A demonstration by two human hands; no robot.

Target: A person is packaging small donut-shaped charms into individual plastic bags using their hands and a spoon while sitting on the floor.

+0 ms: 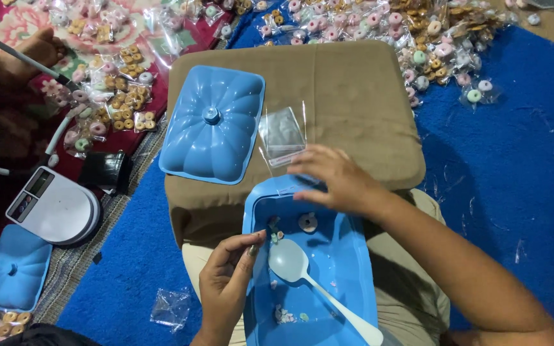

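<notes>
Over a blue carpet [508, 160] and brown cushion [354, 96], both hands' fingers hover unclenched above a blue tray [347, 256].

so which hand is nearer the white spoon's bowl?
Left. The left hand pinches right beside the white spoon, at its bowl; the right hand hovers higher, over the blue container rim.

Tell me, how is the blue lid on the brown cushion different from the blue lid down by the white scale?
The blue pumpkin-shaped plastic lid on the brown cushion shows whole, near the right hand. The blue plastic lid beside the white kitchen scale lies on the floor at the picture's left edge, far from both hands, and looks smaller from here. Both are blue, ribbed, square-ish, knob up.
</notes>
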